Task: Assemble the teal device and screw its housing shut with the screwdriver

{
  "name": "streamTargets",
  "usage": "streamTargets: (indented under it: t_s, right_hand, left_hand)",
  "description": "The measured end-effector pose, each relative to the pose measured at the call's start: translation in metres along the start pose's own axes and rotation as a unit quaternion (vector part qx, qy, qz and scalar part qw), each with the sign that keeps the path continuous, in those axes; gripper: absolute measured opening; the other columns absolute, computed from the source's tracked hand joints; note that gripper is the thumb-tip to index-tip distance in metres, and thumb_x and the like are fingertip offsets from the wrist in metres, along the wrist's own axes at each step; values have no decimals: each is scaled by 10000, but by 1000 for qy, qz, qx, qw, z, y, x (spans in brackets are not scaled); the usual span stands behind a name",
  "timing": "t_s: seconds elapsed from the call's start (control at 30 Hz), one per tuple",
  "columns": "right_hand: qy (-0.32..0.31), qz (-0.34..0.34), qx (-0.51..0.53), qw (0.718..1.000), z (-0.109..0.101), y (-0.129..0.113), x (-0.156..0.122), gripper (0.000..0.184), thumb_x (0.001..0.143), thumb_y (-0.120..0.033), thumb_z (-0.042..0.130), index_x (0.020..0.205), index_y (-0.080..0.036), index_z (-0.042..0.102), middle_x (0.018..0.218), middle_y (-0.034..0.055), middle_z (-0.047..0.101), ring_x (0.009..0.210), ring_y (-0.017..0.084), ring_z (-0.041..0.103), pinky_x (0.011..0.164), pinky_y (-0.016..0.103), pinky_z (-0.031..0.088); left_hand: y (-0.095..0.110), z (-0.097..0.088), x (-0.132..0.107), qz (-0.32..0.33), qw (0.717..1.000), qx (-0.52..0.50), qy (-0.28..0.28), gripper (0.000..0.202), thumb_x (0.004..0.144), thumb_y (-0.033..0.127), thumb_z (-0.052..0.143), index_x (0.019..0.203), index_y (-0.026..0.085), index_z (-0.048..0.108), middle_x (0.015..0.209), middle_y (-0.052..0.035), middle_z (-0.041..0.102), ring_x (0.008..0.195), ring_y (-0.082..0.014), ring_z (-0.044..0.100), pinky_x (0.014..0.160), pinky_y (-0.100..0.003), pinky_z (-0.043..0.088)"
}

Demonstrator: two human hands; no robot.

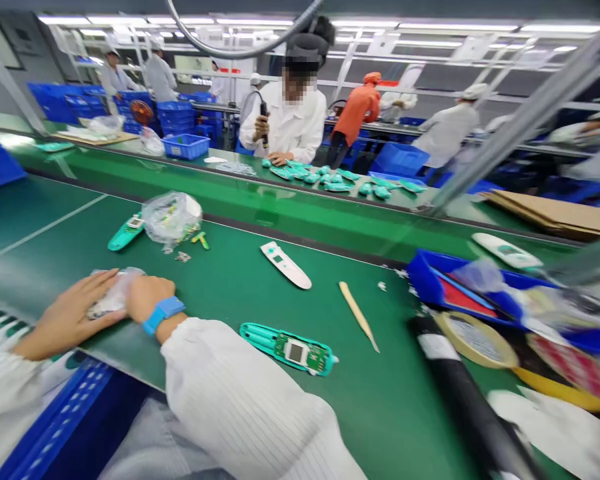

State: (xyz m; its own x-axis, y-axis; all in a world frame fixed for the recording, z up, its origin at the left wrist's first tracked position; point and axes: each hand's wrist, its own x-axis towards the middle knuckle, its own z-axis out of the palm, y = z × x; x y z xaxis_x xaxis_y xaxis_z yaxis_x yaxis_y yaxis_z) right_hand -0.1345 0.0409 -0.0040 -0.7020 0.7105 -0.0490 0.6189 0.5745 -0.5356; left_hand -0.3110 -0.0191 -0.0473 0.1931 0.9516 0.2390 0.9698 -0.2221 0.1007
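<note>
Gripping from both sides, the person's left hand [70,313] and right hand [150,297] close around a crumpled clear plastic packet [115,293], which rests on a green conveyor belt [220,300] at the near edge. A bright blue wristband [163,315] circles the right wrist. Farther along the belt, a teal plastic casing [127,232] lies just beside a clear plastic bag of small parts [171,217]. To the right come a long white plastic casing [285,265] and, nearer the person, an open teal casing with a green circuit board [287,349]. Next lies a slim tan tapered spatula [357,315], then a blue plastic tray [430,280] holding a red sheet and clear film, with a wide roll of tape [475,340] just below it. Across the line, a co-worker in a white coat [285,120] rests a hand near a cluster of teal casings [310,177].
</note>
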Motion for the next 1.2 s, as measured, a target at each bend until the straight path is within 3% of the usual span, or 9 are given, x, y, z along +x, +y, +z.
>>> streamTargets:
  t_s: [0.1, 0.23, 0.4, 0.67, 0.93, 1.2]
  right_hand:
    - [7, 21, -22, 1000, -2, 0, 4, 328, 854, -406, 459, 1003, -135, 567, 962, 66, 622, 880, 180, 594, 768, 386, 475]
    - [21, 33, -42, 998, -1, -2, 14, 311, 854, -401, 461, 989, -145, 576, 958, 63, 620, 887, 181, 590, 780, 393, 469]
    - [38, 51, -62, 996, 1, -3, 13, 296, 871, -375, 430, 946, -138, 591, 927, 64, 638, 856, 174, 602, 765, 379, 466]
    - [49, 47, -78, 995, -1, -5, 15, 320, 806, -430, 463, 960, -207, 633, 915, 106, 674, 857, 243, 622, 667, 309, 437]
    - [54, 43, -82, 994, -1, -5, 14, 317, 834, -344, 398, 1055, -237, 599, 913, 94, 676, 840, 231, 625, 659, 301, 419]
    - [51, 24, -82, 995, -1, -3, 16, 307, 807, -365, 437, 1054, -285, 601, 922, 69, 677, 849, 233, 620, 657, 300, 414]
  left_hand:
    - [11, -9, 4, -14, 1000, -3, -22, 764, 732, 697, 352, 1279, 164, 365, 1361, -93, 357, 1258, -254, 299, 1034, -412, 275]
    - [16, -17, 7, -32, 999, 0, -40, 798, 739, 673, 389, 1312, 121, 331, 1385, -103, 310, 1283, -249, 243, 1057, -395, 237]
    - [18, -19, 6, -46, 998, -18, -38, 798, 724, 665, 434, 1329, 160, 306, 1398, -80, 288, 1292, -251, 218, 1065, -409, 216]
    - [17, -19, 7, -54, 997, -38, -32, 832, 698, 676, 462, 1329, 157, 305, 1393, -70, 302, 1289, -254, 224, 1069, -404, 206]
    - [22, -24, 6, -75, 995, -59, -25, 848, 695, 679, 461, 1347, 173, 265, 1392, -56, 305, 1290, -256, 222, 1067, -406, 209]
    - [19, -22, 6, -78, 994, -63, -33, 886, 672, 690, 476, 1351, 166, 255, 1397, -62, 295, 1292, -253, 216, 1071, -390, 205]
